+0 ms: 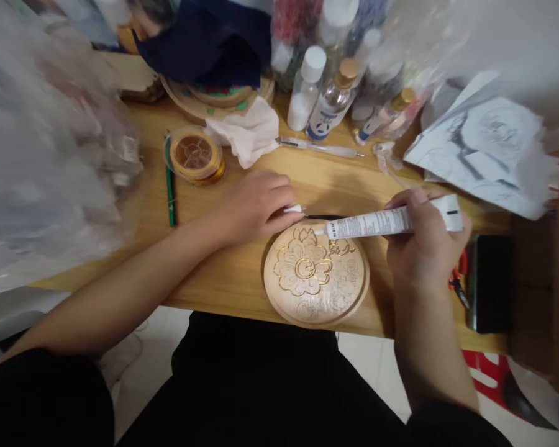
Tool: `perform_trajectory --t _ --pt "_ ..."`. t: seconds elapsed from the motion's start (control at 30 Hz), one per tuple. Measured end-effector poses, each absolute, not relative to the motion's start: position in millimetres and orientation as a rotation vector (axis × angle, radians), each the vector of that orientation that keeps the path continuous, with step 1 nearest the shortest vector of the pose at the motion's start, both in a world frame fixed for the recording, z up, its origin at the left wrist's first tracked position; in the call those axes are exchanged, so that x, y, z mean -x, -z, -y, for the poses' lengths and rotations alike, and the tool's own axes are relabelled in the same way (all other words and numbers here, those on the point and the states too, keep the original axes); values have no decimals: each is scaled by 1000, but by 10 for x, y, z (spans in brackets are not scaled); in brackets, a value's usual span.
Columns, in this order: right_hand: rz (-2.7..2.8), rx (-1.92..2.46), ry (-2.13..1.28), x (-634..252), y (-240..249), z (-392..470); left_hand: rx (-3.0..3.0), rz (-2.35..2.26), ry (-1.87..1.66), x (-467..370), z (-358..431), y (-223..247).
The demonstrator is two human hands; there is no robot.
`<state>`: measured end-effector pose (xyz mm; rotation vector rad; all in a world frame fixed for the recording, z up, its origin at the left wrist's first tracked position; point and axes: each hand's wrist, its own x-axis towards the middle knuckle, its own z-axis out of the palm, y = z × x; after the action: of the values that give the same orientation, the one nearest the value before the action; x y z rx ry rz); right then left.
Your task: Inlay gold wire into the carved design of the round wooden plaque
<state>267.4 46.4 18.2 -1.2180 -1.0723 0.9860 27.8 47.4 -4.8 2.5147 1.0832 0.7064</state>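
My right hand (423, 239) is wrapped round a white tube (372, 224) with small print. Its narrow nozzle points left, with the tip at the upper part of a round wooden board (284, 304). On the board, a flower outline (304, 268) is traced in gold wire, and fainter pencil-like drawn lines show at the lower right. My left hand (261, 208) rests just beyond the board's upper left edge, its fingers closed on a small white cap (293, 209). A thin dark stick (326, 217) lies behind the board, partly hidden by the tube.
A spool of gold wire (198, 155) and a green pencil (171, 180) are at the left. Behind stand bottles (328, 105), a crumpled tissue (249, 133) and a pen (323, 147). Red-handled pliers (459, 279) and a dark phone-like slab (489, 282) lie at the right.
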Motion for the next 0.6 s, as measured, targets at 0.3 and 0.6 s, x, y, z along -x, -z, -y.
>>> perform_trajectory --t 0.3,0.6 --pt "1083 1285 -889 -2603 -192 -422 -2552 -1054 -585 -279 -491 99" --pt "1184 1292 -854 -2627 -153 -396 -2552 -1078 -545 -283 -492 86"
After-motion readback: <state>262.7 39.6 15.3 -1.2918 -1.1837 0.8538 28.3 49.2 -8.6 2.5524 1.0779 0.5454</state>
